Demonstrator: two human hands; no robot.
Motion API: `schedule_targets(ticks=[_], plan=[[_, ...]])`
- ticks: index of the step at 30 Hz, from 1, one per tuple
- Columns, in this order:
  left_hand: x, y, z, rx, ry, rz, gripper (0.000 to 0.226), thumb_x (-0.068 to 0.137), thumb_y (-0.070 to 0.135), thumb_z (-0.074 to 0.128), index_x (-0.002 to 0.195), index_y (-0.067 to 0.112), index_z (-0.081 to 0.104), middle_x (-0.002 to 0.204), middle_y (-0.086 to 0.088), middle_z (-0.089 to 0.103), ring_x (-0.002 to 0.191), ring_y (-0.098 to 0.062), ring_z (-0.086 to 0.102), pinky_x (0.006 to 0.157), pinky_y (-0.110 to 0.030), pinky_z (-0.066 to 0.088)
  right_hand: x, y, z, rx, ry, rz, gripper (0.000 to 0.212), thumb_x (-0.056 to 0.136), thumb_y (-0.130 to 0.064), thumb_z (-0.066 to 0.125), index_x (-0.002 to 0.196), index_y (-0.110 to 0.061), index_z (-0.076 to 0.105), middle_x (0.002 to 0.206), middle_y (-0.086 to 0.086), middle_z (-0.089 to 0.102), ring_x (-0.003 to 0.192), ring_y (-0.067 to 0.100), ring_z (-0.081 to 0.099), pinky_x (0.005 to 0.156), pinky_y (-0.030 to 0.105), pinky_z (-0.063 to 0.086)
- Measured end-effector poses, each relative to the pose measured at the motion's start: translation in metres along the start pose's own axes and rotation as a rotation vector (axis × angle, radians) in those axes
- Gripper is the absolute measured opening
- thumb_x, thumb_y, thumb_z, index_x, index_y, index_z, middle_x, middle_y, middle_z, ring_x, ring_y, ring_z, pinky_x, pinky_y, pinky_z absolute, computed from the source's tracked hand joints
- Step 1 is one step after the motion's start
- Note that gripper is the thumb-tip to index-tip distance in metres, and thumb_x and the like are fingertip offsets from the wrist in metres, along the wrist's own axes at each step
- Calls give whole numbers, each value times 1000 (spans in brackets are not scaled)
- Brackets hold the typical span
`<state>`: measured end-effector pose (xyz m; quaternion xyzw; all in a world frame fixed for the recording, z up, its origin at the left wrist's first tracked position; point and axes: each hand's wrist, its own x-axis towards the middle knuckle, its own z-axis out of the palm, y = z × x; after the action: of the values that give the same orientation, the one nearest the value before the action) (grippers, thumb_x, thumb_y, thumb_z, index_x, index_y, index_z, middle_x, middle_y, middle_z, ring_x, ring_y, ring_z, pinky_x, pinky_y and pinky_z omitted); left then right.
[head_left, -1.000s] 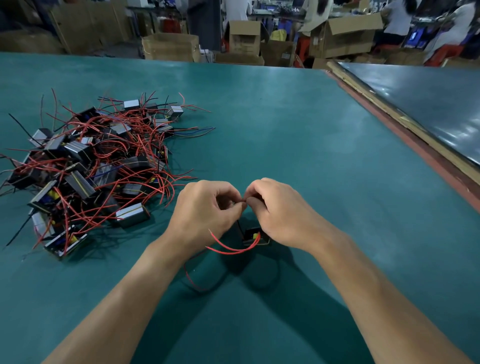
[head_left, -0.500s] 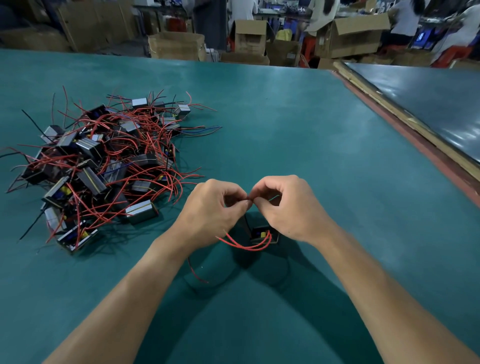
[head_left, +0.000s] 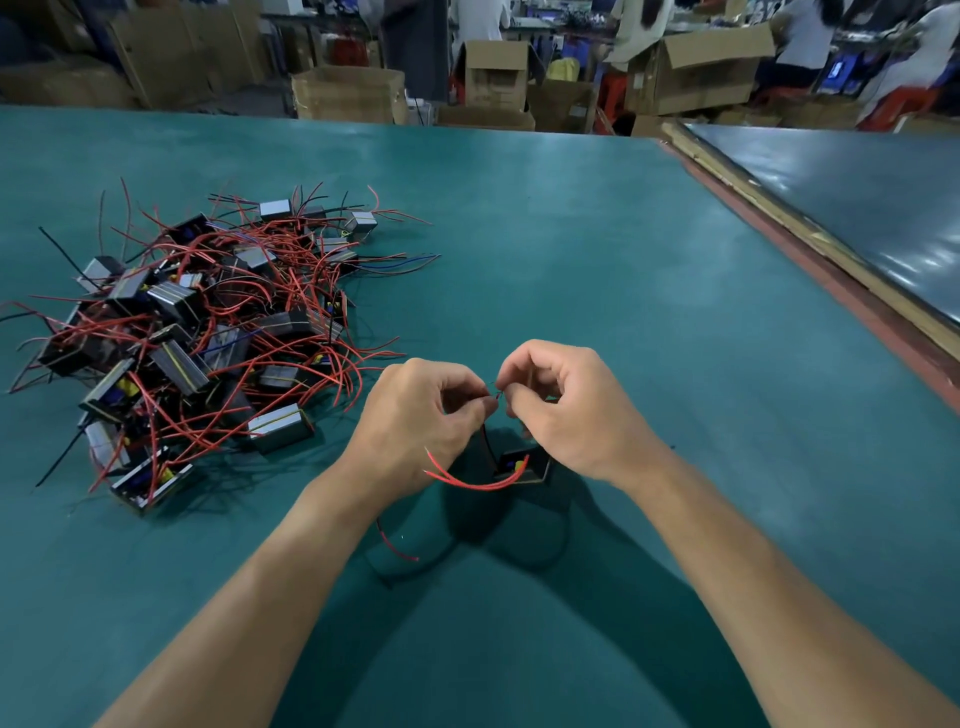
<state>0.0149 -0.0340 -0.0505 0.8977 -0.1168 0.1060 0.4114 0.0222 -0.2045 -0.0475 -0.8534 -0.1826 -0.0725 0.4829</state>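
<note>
Transformer (head_left: 522, 466) — a small black block with yellow and blue showing on its top — sits on the green table (head_left: 597, 270) in the head view. It lies just under the heel of the right hand (head_left: 569, 410) and is partly hidden by it. Two red leads (head_left: 470, 484) curve out of it to the left in a shallow loop and end beside the left hand (head_left: 418, 421). A thin black lead (head_left: 485, 444) rises from the block toward the fingers of the left hand.

Both hands are held just above the table, knuckles up, close together over the block. Each has its fingers curled in, with thumb and forefinger pinched on the wire ends (head_left: 497, 396) that meet in the small gap between the two hands. The ends are too fine to tell whether they are twisted together. Another short red wire (head_left: 397, 545) shows on the table below the left wrist; where it starts is hidden by the arm.

To the left lies a pile (head_left: 208, 332) of like blocks — grey and black, tangled in red, black and a few blue wires. Its nearest red strands reach close to the left knuckles. Along the right runs a second, darker table top (head_left: 857, 208) with a wooden edge. Beyond the far edge of the green table stand open cardboard boxes (head_left: 348, 93), with people (head_left: 478, 21) among them.
</note>
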Motion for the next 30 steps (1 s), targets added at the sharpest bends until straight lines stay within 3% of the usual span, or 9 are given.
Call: schedule_targets(ticks=[3,6,10,13,16,21,27,30], plan=[[1,-1,-1,-120,-30,-19,16,85,19,72,69,21,71,51,13,58,44,-3,43,48,-16,36,0,2,-2,-34,8,-49,16,83,-11,62,78,-26,65,67,-5,64,60,16,59,63,33,54],[2,1,-4,-251,-95,-62,19,88,13,70,70,19,71,51,15,56,43,2,40,48,-14,36,0,4,-4,-94,17,-106,17,81,-6,72,84,-23,71,75,-10,67,68,9,63,69,25,54],[3,2,-6,-329,-138,-108,15,89,11,68,75,8,71,61,2,62,54,-7,49,56,-22,41,1,6,-3,-92,50,-152,9,84,-10,76,86,-19,78,77,-10,70,70,8,66,67,23,53],[2,2,-7,-386,-173,-170,17,91,10,66,75,7,69,53,12,56,47,-3,47,50,-17,40,2,7,-5,-111,44,-165,8,86,-13,75,85,-20,78,75,-12,70,69,8,64,65,17,48],[3,3,-7,-449,-193,-222,17,91,10,65,74,8,67,53,10,53,48,-7,46,50,-20,39,1,5,-5,-103,21,-152,11,87,-15,73,83,-24,76,74,-13,70,68,7,64,64,14,46],[3,3,-6,-418,-197,-189,18,91,9,65,74,10,68,53,11,55,52,-9,45,55,-25,39,1,2,-5,38,-115,22,16,91,-15,65,77,-24,67,70,-9,70,59,2,59,62,18,48],[0,5,-6,-313,-187,-57,20,91,8,66,72,13,66,51,19,55,43,4,43,51,-7,34,0,-2,-4,168,-252,243,23,98,-18,53,77,-20,60,59,-9,59,54,9,55,54,25,49],[0,5,-6,-275,-175,-27,20,92,7,65,73,11,66,48,21,52,40,3,42,48,-5,31,0,-3,-2,166,-281,299,25,100,-20,49,77,-20,57,59,-10,57,53,8,54,52,25,47]])
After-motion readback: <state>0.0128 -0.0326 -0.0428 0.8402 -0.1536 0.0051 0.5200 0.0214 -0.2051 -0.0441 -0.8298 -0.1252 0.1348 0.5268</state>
